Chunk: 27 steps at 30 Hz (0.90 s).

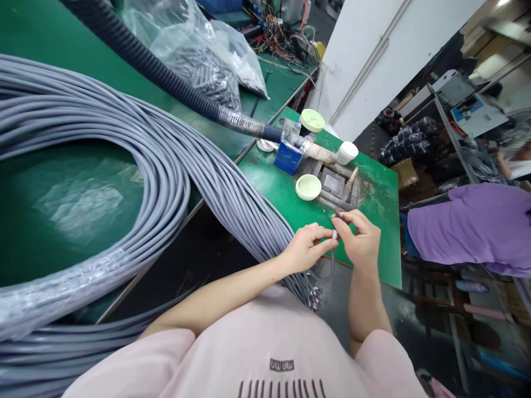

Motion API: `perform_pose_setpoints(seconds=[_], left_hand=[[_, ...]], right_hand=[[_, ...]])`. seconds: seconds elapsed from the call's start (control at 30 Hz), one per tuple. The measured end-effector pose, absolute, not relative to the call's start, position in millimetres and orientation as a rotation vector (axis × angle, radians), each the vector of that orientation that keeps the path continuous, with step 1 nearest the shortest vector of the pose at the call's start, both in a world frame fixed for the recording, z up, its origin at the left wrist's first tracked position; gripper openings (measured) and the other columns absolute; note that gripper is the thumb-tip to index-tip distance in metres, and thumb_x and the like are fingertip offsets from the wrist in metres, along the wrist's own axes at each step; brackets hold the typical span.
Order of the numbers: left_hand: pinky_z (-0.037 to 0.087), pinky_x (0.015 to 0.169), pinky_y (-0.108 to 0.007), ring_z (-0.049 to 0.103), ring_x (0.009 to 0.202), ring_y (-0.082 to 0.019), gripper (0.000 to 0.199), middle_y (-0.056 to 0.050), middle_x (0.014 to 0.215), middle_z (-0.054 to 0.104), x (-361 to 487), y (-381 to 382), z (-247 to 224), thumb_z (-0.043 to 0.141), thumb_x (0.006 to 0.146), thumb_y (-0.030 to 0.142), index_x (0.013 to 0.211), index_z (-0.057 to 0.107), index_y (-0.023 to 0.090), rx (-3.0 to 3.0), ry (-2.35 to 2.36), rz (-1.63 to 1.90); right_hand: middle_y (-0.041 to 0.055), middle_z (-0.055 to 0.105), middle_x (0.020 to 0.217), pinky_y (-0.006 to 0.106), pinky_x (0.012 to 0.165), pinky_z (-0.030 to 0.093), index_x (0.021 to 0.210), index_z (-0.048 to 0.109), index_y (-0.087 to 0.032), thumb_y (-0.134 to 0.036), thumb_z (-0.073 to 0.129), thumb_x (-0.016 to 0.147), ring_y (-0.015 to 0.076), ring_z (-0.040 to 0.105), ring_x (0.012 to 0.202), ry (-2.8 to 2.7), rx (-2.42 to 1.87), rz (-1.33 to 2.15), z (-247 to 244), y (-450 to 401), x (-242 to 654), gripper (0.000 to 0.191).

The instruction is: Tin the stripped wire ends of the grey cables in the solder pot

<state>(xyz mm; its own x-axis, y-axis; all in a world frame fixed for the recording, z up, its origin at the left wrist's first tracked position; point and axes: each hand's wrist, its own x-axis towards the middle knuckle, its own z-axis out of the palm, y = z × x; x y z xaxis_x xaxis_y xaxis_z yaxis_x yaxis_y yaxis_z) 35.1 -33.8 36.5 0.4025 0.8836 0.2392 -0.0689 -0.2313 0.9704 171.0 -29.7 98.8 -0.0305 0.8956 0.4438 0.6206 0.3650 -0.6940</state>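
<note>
Near the front edge of the green board (375, 221), both hands meet at the end of one grey cable (332, 266). My left hand (309, 249) pinches the cable end by a small white sleeve (334, 235). Thumb and fingers of my right hand (360, 236) are closed on thin dark wires (337, 215) just above that sleeve. One thin wire sticks out to the upper left. The cable curves down below the hands towards a thick bundle of grey cables (232, 193).
A black corrugated hose (166, 74) ends over a blue box (287, 157). Behind the hands are an open pale-green tub (308, 187), a white tub (347, 152) and a square metal plate (332, 183). Plastic bags (203, 61) lie farther back. A person in purple (473, 226) is at right.
</note>
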Motion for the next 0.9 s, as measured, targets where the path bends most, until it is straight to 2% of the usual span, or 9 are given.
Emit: perform_pose_setpoints(seconds=[0.17, 0.37, 0.5, 0.67, 0.83, 0.9], left_hand=[[0.039, 0.069, -0.028, 0.046, 0.067, -0.013, 0.027, -0.001, 0.066, 0.059, 32.8, -34.2, 34.3, 0.058, 0.088, 0.037, 0.085, 0.073, 0.015, 1.475, 0.732, 1.058], [0.046, 0.078, -0.028, 0.058, 0.08, -0.015, 0.031, -0.007, 0.087, 0.069, 26.9, -34.7, 26.0, 0.061, 0.086, 0.041, 0.094, 0.072, 0.013, 1.144, 0.619, 0.981], [0.047, 0.073, -0.026, 0.06, 0.074, -0.014, 0.035, -0.006, 0.083, 0.069, 24.7, -36.2, 23.6, 0.065, 0.082, 0.044, 0.096, 0.071, 0.012, 0.975, 0.545, 0.901], [0.047, 0.073, -0.027, 0.059, 0.072, -0.014, 0.037, -0.006, 0.08, 0.069, 23.7, -37.8, 22.4, 0.065, 0.082, 0.046, 0.094, 0.071, 0.011, 1.013, 0.512, 0.879], [0.046, 0.075, -0.027, 0.059, 0.074, -0.014, 0.036, -0.006, 0.082, 0.069, 21.7, -38.7, 21.5, 0.063, 0.084, 0.045, 0.096, 0.07, 0.012, 1.059, 0.453, 0.84], [0.045, 0.075, -0.026, 0.059, 0.073, -0.013, 0.035, -0.005, 0.081, 0.069, 21.0, -40.2, 20.0, 0.063, 0.084, 0.044, 0.095, 0.07, 0.012, 1.034, 0.449, 0.843]], right_hand=[[-0.0032, 0.058, 0.064, 0.028, 0.059, 0.041, 0.069, 0.067, -0.021, -0.017, 0.069, 0.078, 0.0121, 0.053, 0.061, -1.584, -1.277, 0.425, 89.9, -27.6, 169.2, 0.011], [-0.0011, 0.069, 0.071, 0.028, 0.06, 0.044, 0.076, 0.074, -0.023, -0.018, 0.071, 0.077, 0.0131, 0.057, 0.063, -1.45, -1.185, 0.515, 78.7, -33.4, 173.3, 0.006], [-0.0014, 0.064, 0.069, 0.028, 0.061, 0.044, 0.081, 0.076, -0.024, -0.025, 0.067, 0.081, 0.0127, 0.056, 0.064, -1.439, -1.288, 0.594, 79.1, -32.1, 178.9, 0.009], [-0.0012, 0.065, 0.07, 0.028, 0.063, 0.046, 0.088, 0.077, -0.023, -0.03, 0.071, 0.075, 0.0136, 0.057, 0.065, -1.576, -1.393, 0.873, 85.6, -24.5, 179.1, 0.016], [0.0, 0.066, 0.064, 0.027, 0.057, 0.045, 0.068, 0.074, -0.021, -0.027, 0.071, 0.073, 0.0141, 0.057, 0.06, -1.446, -1.318, 0.939, 84.8, -16.0, 167.8, 0.009], [-0.0007, 0.063, 0.06, 0.027, 0.055, 0.043, 0.066, 0.073, -0.021, -0.024, 0.072, 0.071, 0.0121, 0.053, 0.056, -1.325, -1.232, 0.92, 83.6, -9.9, 169.2, 0.006]])
